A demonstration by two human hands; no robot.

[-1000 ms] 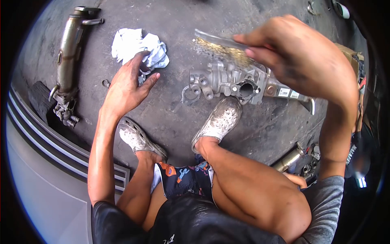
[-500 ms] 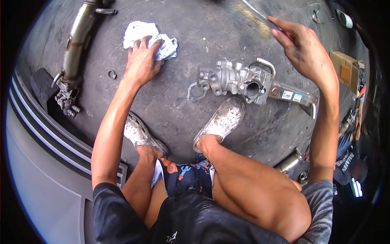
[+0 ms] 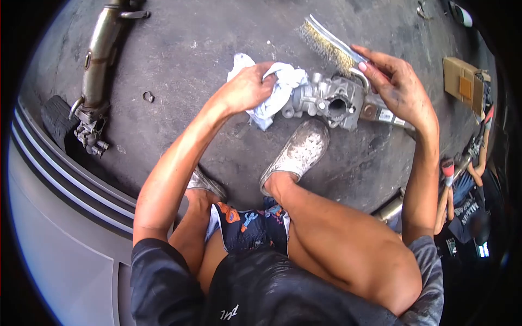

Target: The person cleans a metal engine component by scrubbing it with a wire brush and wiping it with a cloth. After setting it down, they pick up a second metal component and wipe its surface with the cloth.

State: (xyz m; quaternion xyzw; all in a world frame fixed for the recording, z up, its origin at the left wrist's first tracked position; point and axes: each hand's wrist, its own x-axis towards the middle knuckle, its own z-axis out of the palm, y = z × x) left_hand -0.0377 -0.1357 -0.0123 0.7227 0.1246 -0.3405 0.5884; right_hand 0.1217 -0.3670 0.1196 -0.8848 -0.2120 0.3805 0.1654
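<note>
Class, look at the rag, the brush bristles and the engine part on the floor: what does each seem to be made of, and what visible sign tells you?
Rag: soft white cloth, probably cotton; it crumples and folds in the left hand.
Brush bristles: fine wire, brass-coloured; yellowish metallic sheen. The right hand holds the brush.
Engine part: likely cast aluminium; dull pale-grey, rough moulded surface.

White rag [image 3: 274, 95] covers left end of metal valve housing [image 3: 331, 100] — that end unseen. Label [image 3: 387, 116] print too small to read. Exhaust pipe [image 3: 100, 46] cut off at top edge.
</note>
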